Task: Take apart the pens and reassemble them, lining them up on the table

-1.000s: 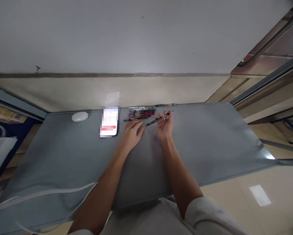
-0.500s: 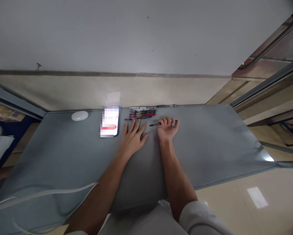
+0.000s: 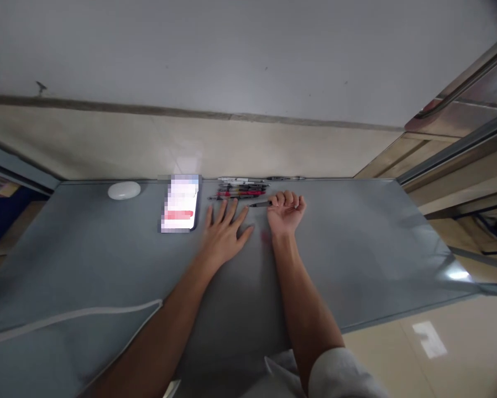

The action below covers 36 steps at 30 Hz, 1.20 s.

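My left hand lies flat on the grey table with its fingers spread, just in front of a row of pens. The row includes white, black and red ones, lying side by side. My right hand rests palm up to the right, its fingers curled over a dark pen. The pen's pointed end sticks out leftward, towards my left index finger; the rest is hidden by the curled fingers. Behind that hand, another dark pen lies along the table's back edge.
A phone with a lit, partly blurred screen lies left of my left hand. Farther left is a white rounded object. A white cable crosses the front left of the grey table. The wall rises behind.
My right hand's fingers have uncurled slightly and the palm shows more. Less of the pen is visible near the thumb. My left hand stays flat; the view has shifted a little.
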### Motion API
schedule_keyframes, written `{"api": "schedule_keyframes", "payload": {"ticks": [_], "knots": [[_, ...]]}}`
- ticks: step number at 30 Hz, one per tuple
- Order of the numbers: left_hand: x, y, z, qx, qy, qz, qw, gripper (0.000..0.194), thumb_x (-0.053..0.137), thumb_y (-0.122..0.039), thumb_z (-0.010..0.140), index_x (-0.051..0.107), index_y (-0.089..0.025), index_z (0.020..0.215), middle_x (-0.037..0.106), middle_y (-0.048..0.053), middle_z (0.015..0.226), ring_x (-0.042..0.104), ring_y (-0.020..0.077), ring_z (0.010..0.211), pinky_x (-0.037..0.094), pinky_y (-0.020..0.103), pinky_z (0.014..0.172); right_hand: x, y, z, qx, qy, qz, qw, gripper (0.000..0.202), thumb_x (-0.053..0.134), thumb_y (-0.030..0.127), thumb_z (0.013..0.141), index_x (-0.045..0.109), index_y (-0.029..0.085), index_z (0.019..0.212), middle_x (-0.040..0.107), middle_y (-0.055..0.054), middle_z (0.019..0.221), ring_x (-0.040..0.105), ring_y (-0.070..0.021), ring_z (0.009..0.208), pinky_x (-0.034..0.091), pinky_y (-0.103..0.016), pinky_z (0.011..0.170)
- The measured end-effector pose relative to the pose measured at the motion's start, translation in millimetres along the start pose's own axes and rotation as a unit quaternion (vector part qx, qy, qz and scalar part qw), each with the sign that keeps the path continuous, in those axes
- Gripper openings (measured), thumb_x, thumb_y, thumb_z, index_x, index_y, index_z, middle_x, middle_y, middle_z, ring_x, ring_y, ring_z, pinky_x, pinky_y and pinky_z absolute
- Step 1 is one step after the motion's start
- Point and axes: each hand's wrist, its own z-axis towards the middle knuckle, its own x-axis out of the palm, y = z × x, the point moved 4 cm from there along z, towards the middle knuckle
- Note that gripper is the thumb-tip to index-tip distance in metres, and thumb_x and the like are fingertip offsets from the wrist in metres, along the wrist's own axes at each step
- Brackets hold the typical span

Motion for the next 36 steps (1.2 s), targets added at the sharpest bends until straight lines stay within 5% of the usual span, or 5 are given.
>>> {"api": "schedule_keyframes", "payload": {"ticks": [4, 10, 22, 36], "knots": [[0.3, 0.0, -0.3, -0.004, 0.001, -0.001, 1.000, 0.056, 0.044, -0.050, 0.092, 0.040, -0.029, 0.144, 0.030, 0.006, 0.155, 0.022, 0.0323, 0.144, 0.007, 0.060, 0.115, 0.1, 1.7, -0.8, -0.011, -0.036, -0.054, 0.998, 0.034, 0.038, 0.038, 0.090, 0.027, 0.023, 0.062, 0.025, 0.007, 0.058, 0.030, -0.0119, 0.051, 0.035, -0.027, 0.051], [-0.2, -1.3, -0.1, -0.002, 0.009, 0.006, 1.000, 0.057, 0.043, -0.052, 0.092, 0.040, -0.027, 0.144, 0.029, 0.008, 0.155, 0.022, 0.0334, 0.143, 0.008, 0.061, 0.115, 6.7, 0.5, -3.2, 0.014, 0.018, 0.035, 0.999, 0.029, 0.037, 0.040, 0.090, 0.037, 0.023, 0.066, 0.031, 0.006, 0.061, 0.035, -0.0111, 0.053, 0.037, -0.026, 0.054], [1.0, -1.6, -0.8, -0.003, 0.005, 0.020, 1.000, 0.057, 0.043, -0.051, 0.092, 0.039, -0.028, 0.144, 0.029, 0.007, 0.155, 0.023, 0.0324, 0.143, 0.009, 0.060, 0.115, 3.5, 1.0, -1.4, -0.015, 0.007, -0.024, 1.000, 0.033, 0.040, 0.035, 0.087, 0.025, 0.023, 0.060, 0.022, 0.007, 0.057, 0.030, -0.0116, 0.050, 0.034, -0.026, 0.050], [1.2, -2.1, -0.7, -0.006, 0.009, 0.012, 1.000, 0.057, 0.043, -0.051, 0.093, 0.040, -0.028, 0.144, 0.028, 0.007, 0.155, 0.021, 0.0321, 0.144, 0.007, 0.060, 0.115, 5.4, 1.1, -3.1, -0.012, 0.003, -0.008, 1.000, 0.039, 0.035, 0.047, 0.092, 0.030, 0.023, 0.061, 0.025, 0.006, 0.058, 0.031, -0.0117, 0.051, 0.036, -0.026, 0.051]]}}
